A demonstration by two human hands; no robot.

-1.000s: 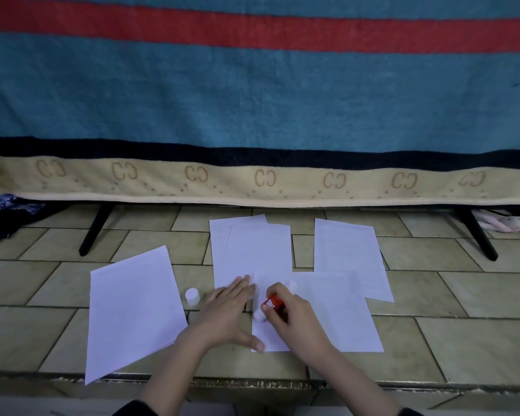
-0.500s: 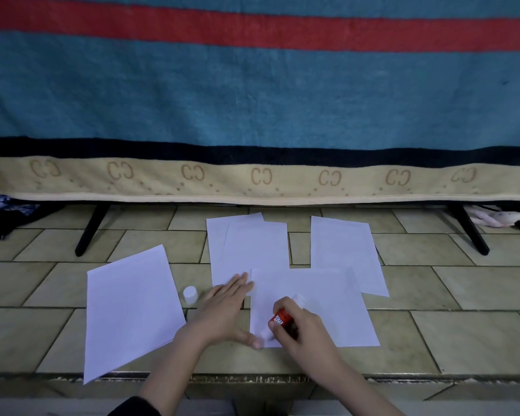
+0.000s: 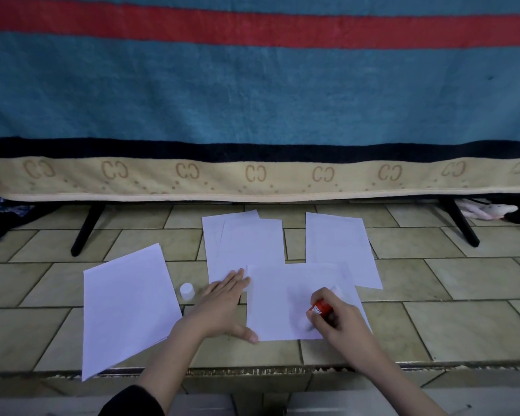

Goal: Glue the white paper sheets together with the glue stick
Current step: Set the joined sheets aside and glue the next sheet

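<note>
Mostly my right hand (image 3: 339, 321) hides the glue stick (image 3: 320, 308) it pinches over the near paper sheet (image 3: 282, 301); its red label stays unreadable. My left hand (image 3: 222, 301) lies flat beside it, fingers together.

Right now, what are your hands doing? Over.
Left hand flat, steadying nearest sheet. Right hand gripping glue stick, tip on it. Cap off, clear.
</note>
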